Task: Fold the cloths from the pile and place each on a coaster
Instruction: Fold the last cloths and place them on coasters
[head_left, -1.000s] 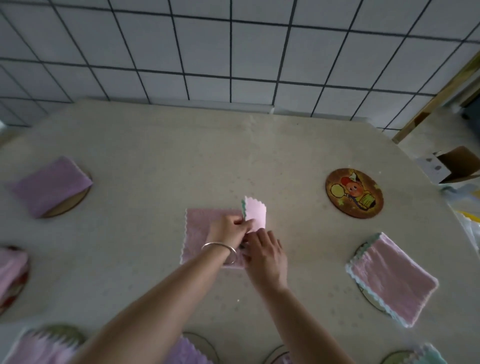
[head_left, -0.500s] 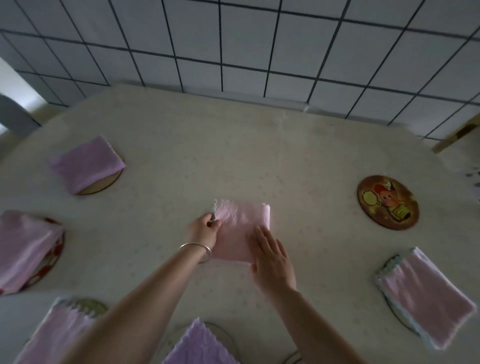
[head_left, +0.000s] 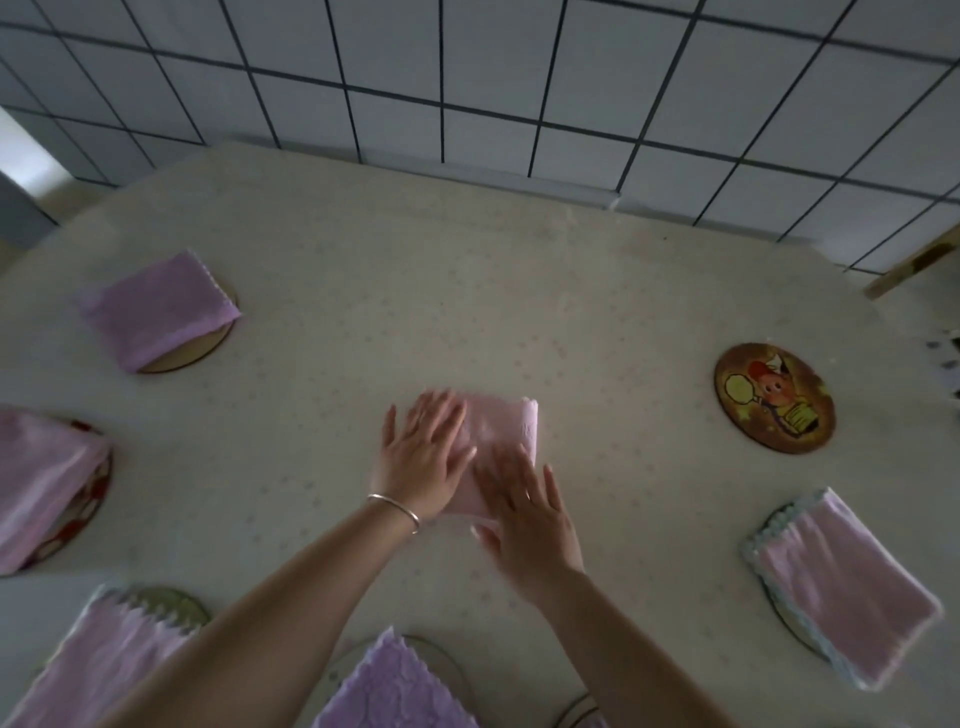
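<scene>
- Pink and lilac cloths lie round the edge of a pale speckled table (head_left: 519, 291), seen from above your head.
- At the far left edge, a pink cloth (head_left: 36, 483) is draped over a red patterned coaster (head_left: 91, 512).
- Behind it, a folded lilac cloth (head_left: 156, 309) sits on a plain round coaster (head_left: 202, 348).
- Near your left forearm, a pink zigzag-edged cloth (head_left: 98, 670) covers most of a greenish coaster (head_left: 176, 605).
- At the bottom edge, between your arms, lies a lilac cloth (head_left: 389, 691).
- In the middle, your left hand (head_left: 423, 462), a bangle (head_left: 395, 509) on its wrist, lies flat with fingers spread on the folded pink cloth (head_left: 506, 428).
- Your right hand (head_left: 530, 514), also flat and spread, presses the cloth's near side; neither hand grips anything.
- This cloth lies on bare table, on no coaster.
- To the right, a brown cartoon coaster (head_left: 774, 397) lies uncovered.
- Nearer you on the right, a blue-trimmed pink cloth (head_left: 841, 587) rests on another coaster (head_left: 789, 623).
</scene>
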